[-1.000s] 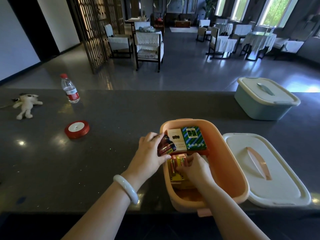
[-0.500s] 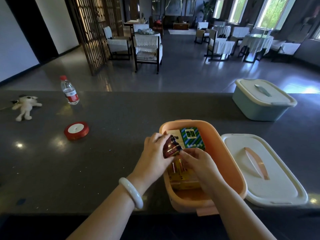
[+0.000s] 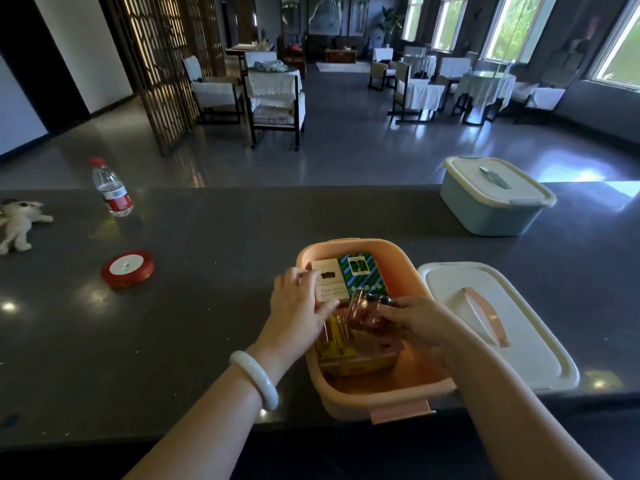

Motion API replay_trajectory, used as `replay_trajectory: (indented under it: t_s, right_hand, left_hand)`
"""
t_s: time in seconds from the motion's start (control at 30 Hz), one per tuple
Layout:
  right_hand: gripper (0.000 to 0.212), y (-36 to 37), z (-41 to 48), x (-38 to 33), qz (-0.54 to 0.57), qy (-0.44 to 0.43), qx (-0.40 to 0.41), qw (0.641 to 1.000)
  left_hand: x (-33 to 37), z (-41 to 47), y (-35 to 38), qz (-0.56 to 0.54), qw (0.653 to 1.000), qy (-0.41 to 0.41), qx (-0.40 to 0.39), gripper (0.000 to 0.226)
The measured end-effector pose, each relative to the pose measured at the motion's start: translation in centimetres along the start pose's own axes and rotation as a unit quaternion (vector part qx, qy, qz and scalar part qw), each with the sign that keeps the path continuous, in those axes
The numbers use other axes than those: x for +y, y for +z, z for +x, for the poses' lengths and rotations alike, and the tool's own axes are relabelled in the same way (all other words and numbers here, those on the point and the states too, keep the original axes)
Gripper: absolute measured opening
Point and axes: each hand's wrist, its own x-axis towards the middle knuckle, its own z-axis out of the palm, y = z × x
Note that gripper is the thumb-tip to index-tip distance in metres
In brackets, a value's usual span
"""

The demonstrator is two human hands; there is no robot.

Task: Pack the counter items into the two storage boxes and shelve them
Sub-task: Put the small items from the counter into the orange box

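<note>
An open orange storage box [image 3: 349, 400] stands at the counter's near edge. Inside lie a white pack [image 3: 329, 280], a green-and-blue striped pack [image 3: 360, 273] and a yellow packet [image 3: 332, 341]. My right hand [image 3: 422, 323] grips a small brown jar [image 3: 365, 311] over the box's middle. My left hand [image 3: 298, 306] hovers over the box's left rim with loose fingers, touching the white pack's edge. The orange box's white lid [image 3: 519, 337] lies to the right. A blue box [image 3: 491, 202] with its lid on sits farther back right.
On the dark counter to the left lie a red ribbon spool [image 3: 127, 269], a water bottle [image 3: 111, 188] and a white plush toy [image 3: 17, 223]. Beyond the counter are dining chairs and tables.
The brown jar passed from my left hand to my right hand and moved right, over the box. My left hand let go and opened.
</note>
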Motion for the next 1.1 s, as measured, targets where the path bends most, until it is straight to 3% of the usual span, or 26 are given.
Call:
replay_trajectory:
  t_s: [0.13, 0.3, 0.53, 0.73, 1.1]
  right_hand:
    - [0.013, -0.3, 0.9, -0.1, -0.113, -0.014, 0.039, 0.993]
    - [0.018, -0.3, 1.8, 0.2, -0.125, 0.008, 0.055, 0.991]
    - [0.015, 0.2, 1.9, 0.9, -0.083, -0.04, 0.086, 0.992]
    - [0.015, 0.6, 2.1, 2.4, -0.11, -0.056, 0.139, 0.982]
    - [0.011, 0.9, 2.0, 2.8, -0.127, -0.094, 0.112, 0.981]
  left_hand:
    - [-0.2, -0.2, 1.2, -0.08, 0.993, -0.083, 0.008, 0.049]
    - [0.5, -1.3, 2.1, -0.217, 0.969, -0.117, 0.027, 0.045]
    - [0.2, -1.1, 2.5, -0.197, 0.972, -0.12, 0.047, 0.045]
    - [0.3, -1.4, 2.5, -0.185, 0.973, -0.123, 0.061, 0.048]
    - [0.0, -1.6, 2.9, -0.17, 0.976, -0.116, 0.064, 0.051]
